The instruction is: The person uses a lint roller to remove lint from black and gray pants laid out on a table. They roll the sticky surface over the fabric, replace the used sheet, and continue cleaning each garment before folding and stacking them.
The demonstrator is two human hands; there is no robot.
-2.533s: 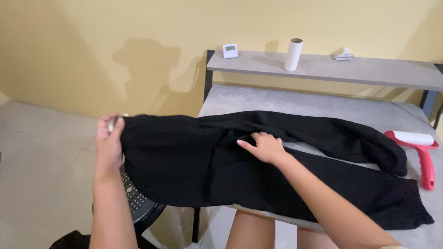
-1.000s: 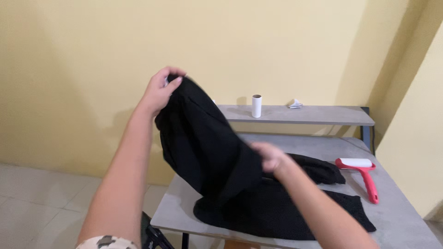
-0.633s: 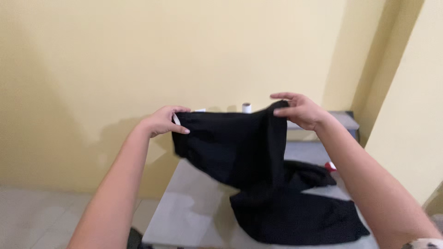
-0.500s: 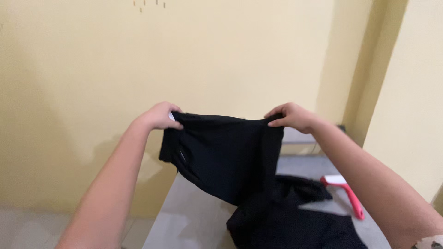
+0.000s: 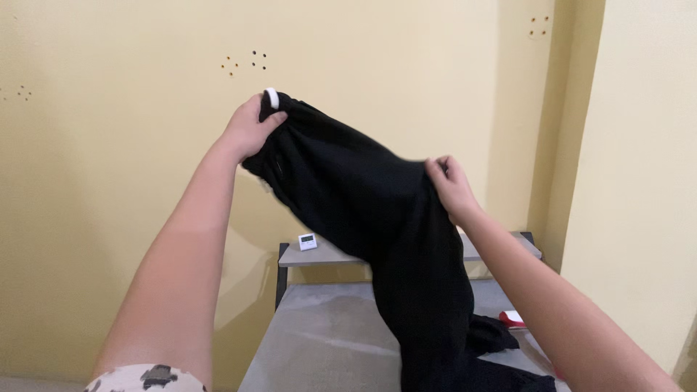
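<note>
**Black trousers held up by the waistband over the surface**

Nearest the viewer, two bare forearms rise from 6 o'clock. The left hand (image 5: 250, 131), at about 11 o'clock, is closed in a fist around one end of the waistband of the black trousers (image 5: 377, 232), with a small white tag (image 5: 271, 96) showing above its fingers. The right hand (image 5: 450, 187), lower and towards 2 o'clock, pinches the other end of the waistband between curled fingers. The garment slopes down from left to right between them and hangs at centre; its legs trail onto the grey surface (image 5: 319, 341) at 5 o'clock. Just beside the trailing cloth, at 4 o'clock, the red lint roller (image 5: 511, 318) lies partly hidden. Farther back, a raised shelf (image 5: 323, 255) carries a small white clock (image 5: 308, 242) before the yellow wall (image 5: 109, 145). The step in hand appears to be lifting and straightening the garment; levelling it would seem to call for bringing both hands to one height.
</note>
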